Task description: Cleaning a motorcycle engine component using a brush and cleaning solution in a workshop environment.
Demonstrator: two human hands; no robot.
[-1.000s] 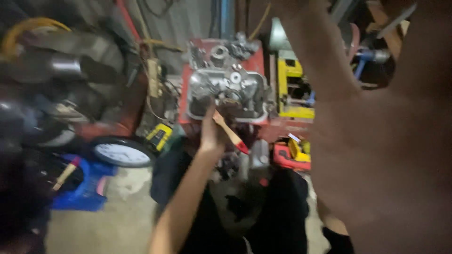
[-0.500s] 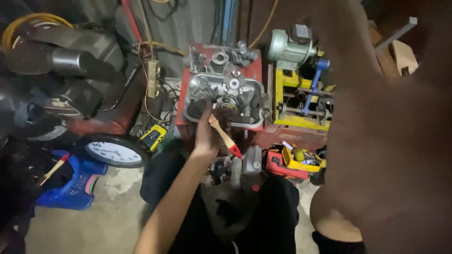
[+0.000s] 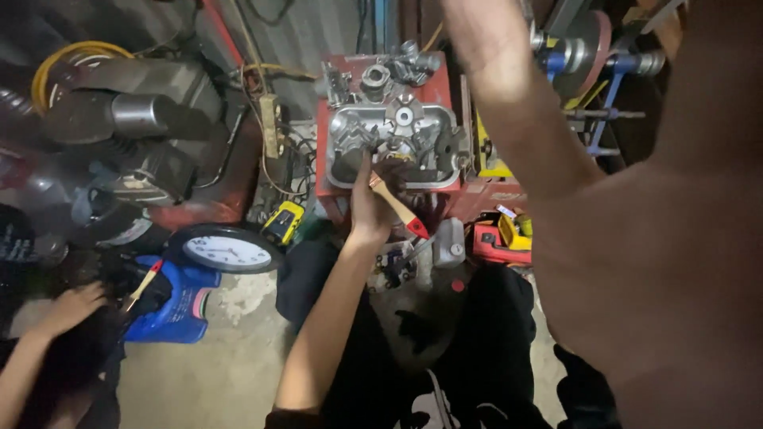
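Note:
My left hand (image 3: 367, 208) grips a paintbrush (image 3: 400, 210) with a wooden handle and a red end. Its bristle end rests against the front edge of a grey metal engine part (image 3: 395, 137), which lies in a red tray (image 3: 324, 171) in front of me. My left forearm reaches up from the bottom middle. My right arm (image 3: 572, 175) is raised close to the camera and fills the right side. It runs out past the top edge, so the right hand itself is hidden.
Another person's hand (image 3: 70, 306) at the lower left holds a small brush (image 3: 143, 284) over a blue container (image 3: 176, 308). A round wall clock (image 3: 227, 251) lies on the floor beside a yellow meter (image 3: 284, 222). Dark machinery (image 3: 131, 127) stands at left and a white bottle (image 3: 450, 241) near my knees.
The view has steadied and moved closer. My left hand has brought the brush up against the engine part's front edge. My right arm stays raised across the right side.

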